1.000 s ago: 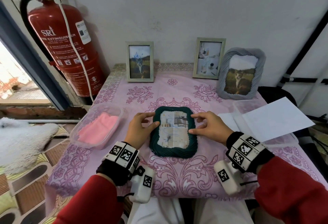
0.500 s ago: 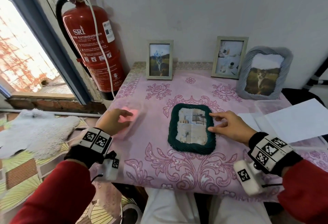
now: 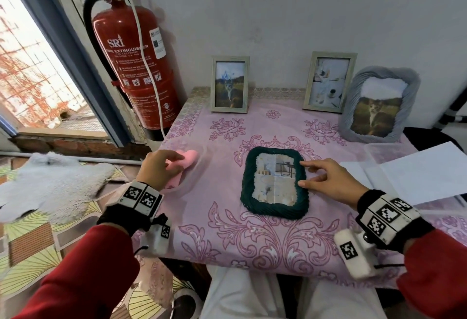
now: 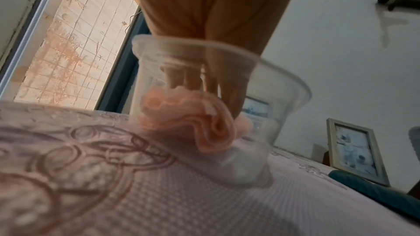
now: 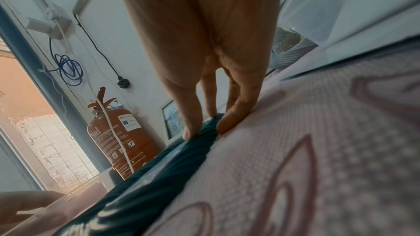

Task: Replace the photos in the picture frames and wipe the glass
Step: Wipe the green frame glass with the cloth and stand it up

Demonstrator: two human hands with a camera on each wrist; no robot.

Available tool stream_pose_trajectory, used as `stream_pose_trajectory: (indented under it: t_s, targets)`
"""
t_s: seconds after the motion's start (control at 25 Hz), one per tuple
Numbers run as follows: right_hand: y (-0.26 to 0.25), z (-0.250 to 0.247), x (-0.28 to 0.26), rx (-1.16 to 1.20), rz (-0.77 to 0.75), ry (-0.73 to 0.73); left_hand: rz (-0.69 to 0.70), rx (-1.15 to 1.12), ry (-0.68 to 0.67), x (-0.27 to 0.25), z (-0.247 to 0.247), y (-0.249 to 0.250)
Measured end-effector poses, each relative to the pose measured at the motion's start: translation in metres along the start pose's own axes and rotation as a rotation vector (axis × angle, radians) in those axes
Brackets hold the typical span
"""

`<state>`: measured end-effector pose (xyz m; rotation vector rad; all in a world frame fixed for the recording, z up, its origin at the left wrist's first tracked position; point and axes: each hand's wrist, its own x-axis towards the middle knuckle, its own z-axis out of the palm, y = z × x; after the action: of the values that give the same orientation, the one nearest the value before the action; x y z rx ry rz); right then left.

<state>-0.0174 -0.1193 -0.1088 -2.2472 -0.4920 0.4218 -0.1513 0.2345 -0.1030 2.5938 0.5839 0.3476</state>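
A dark green picture frame (image 3: 274, 211) lies flat, photo up, in the middle of the pink tablecloth (image 3: 227, 230). My right hand (image 3: 312, 174) rests on the frame's right edge with straight fingers; its fingertips (image 5: 189, 132) press the green rim (image 5: 159, 168). My left hand (image 3: 164, 165) reaches into a clear plastic container (image 4: 284, 100) at the table's left edge. There its fingers (image 4: 193, 82) pinch a bunched pink cloth (image 3: 188, 158) (image 4: 188, 114).
Three framed photos stand along the wall: a pale one (image 3: 230, 84), another pale one (image 3: 328, 82) and a grey ribbed one (image 3: 379, 106). White paper (image 3: 417, 174) lies at the right. A red fire extinguisher (image 3: 131, 65) stands left of the table, with a fluffy white rug (image 3: 50, 184) below.
My left hand left the green frame's left edge and went left into the container, taking hold of the pink cloth. The right hand stayed on the frame. My view turned left.
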Motion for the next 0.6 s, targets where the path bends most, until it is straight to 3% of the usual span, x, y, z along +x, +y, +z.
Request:
stream_pose_trajectory:
  t_s: [0.24, 0.32, 0.6]
  targets:
    - [0.0, -0.001, -0.002, 0.027, -0.002, -0.01, 0.185, -0.084, 0.307, -0.004, -0.02, 0.041]
    - [0.0, -0.001, -0.001, 0.031, -0.002, -0.013, 0.276, -0.132, 0.346, -0.005, -0.022, 0.07]
    - [0.001, 0.0, -0.002, 0.057, 0.027, -0.001, 0.407, -0.179, 0.003, -0.01, 0.039, 0.157]
